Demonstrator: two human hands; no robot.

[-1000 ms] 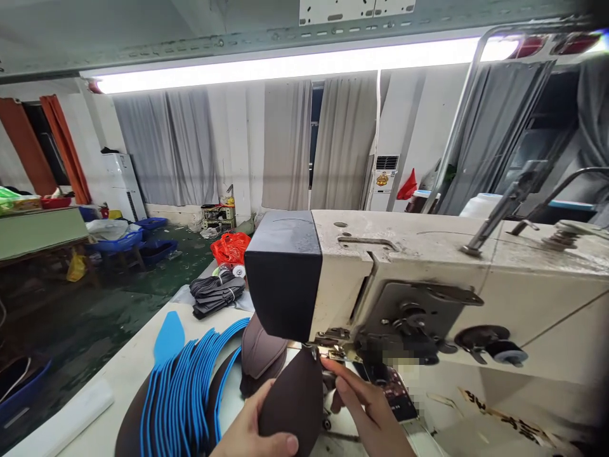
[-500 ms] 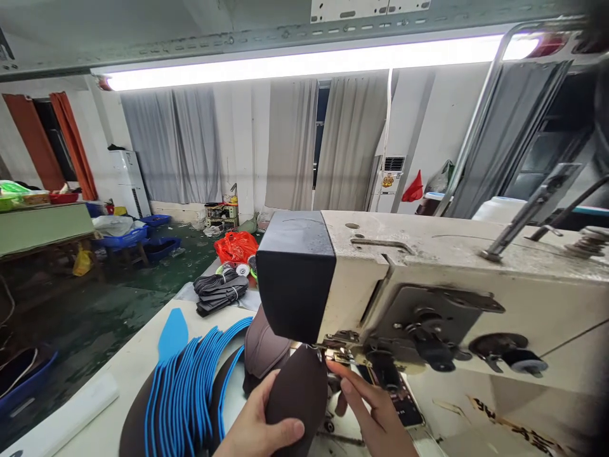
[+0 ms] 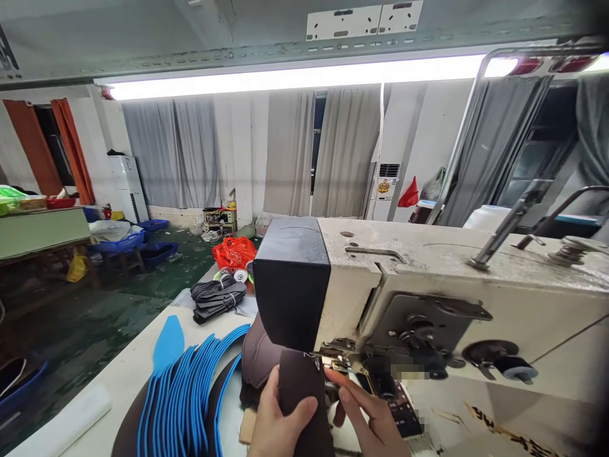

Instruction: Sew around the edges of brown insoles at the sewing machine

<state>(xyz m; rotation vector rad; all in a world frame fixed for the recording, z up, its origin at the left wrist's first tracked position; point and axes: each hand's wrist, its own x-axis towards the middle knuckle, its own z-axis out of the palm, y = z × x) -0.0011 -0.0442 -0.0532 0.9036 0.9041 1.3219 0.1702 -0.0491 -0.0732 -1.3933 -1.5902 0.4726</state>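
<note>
From here I see the dark panel [image 3: 295, 381] at six o'clock in my view, its top end at the metal foot of the sewing machine [image 3: 347, 308]. My left hand [image 3: 278, 428] grips it from the nine o'clock side, thumb laid across its face. My right hand [image 3: 378, 422] is at its four o'clock, index finger reaching to the edge beside the foot; I can't tell whether those fingertips pinch the cloth.

I judge it light and bendy, soft-faced with a little spring, hardly fragile but apt to crease or skew if tugged. I'd hold it by the broad lower part, thumb flat on the face, and only guide the edge near the foot lightly, fingertips clear of the metal.

At its nine o'clock, blue-edged panels [image 3: 183, 393] fan out on the surface [image 3: 143, 355]; at ten, a brown stitched piece [image 3: 257, 355] lies just beside.
</note>
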